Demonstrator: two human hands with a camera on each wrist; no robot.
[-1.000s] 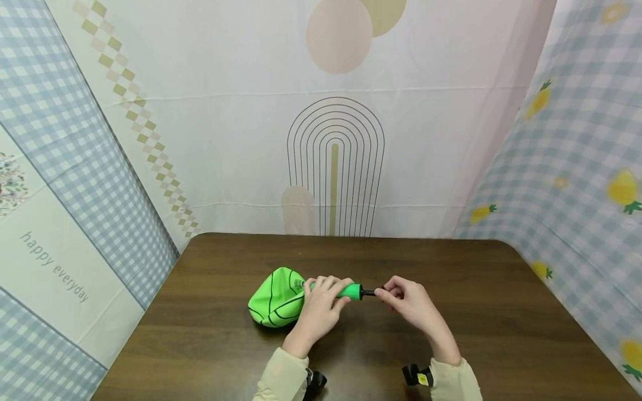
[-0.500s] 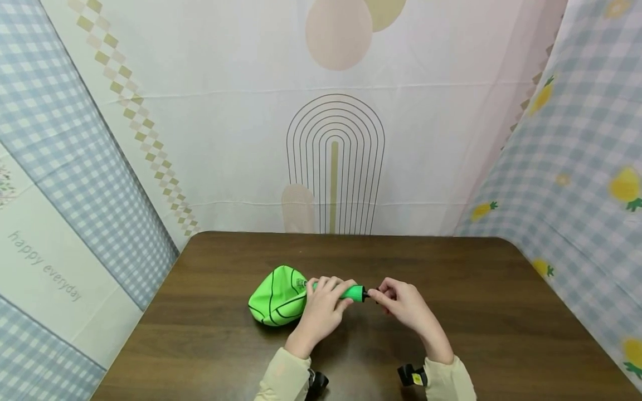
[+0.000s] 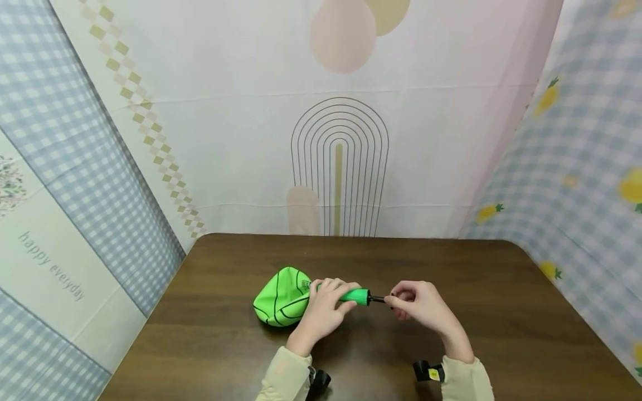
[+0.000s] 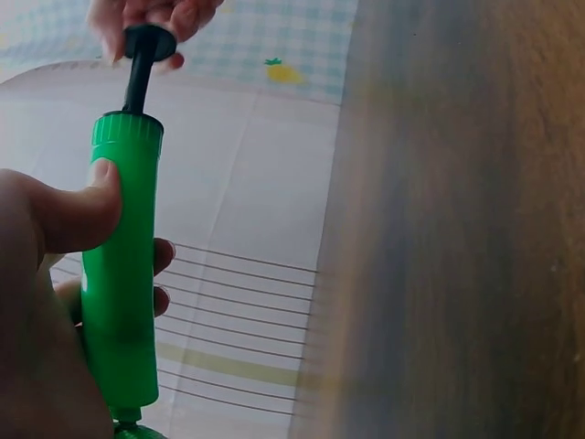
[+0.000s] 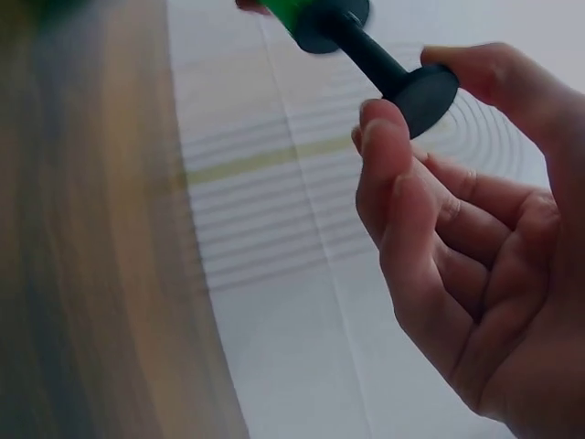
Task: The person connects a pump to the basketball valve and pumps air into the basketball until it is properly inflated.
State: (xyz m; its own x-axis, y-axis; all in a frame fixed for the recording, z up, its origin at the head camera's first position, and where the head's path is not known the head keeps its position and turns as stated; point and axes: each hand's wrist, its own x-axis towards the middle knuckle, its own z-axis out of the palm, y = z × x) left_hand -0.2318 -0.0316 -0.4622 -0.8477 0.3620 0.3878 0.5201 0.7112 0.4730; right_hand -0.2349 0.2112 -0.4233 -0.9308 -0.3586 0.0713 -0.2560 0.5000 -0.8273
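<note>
A green hand pump [image 4: 128, 274] lies across the left hand [image 3: 325, 307], whose thumb and fingers grip its barrel. The right hand [image 3: 421, 303] pinches the round black handle [image 5: 428, 101] between thumb and fingers, with part of the black rod showing between handle and barrel. At the pump's left end sits a soft, sagging bright green ball [image 3: 281, 298] with black lines, on the table. The pump's tip meets the ball near a small printed mark; the exact joint is partly hidden by the left fingers.
The brown wooden table [image 3: 200, 345] has rounded far corners. A pale patterned cloth [image 3: 241, 167] hangs behind it, with blue checked cloth [image 3: 592, 234] at both sides. Each wrist bears a black strapped camera [image 3: 319, 382].
The right hand pushes the handle in toward the barrel, then draws it back out to the right. The left hand keeps its grip on the barrel, and the ball stays in place.
</note>
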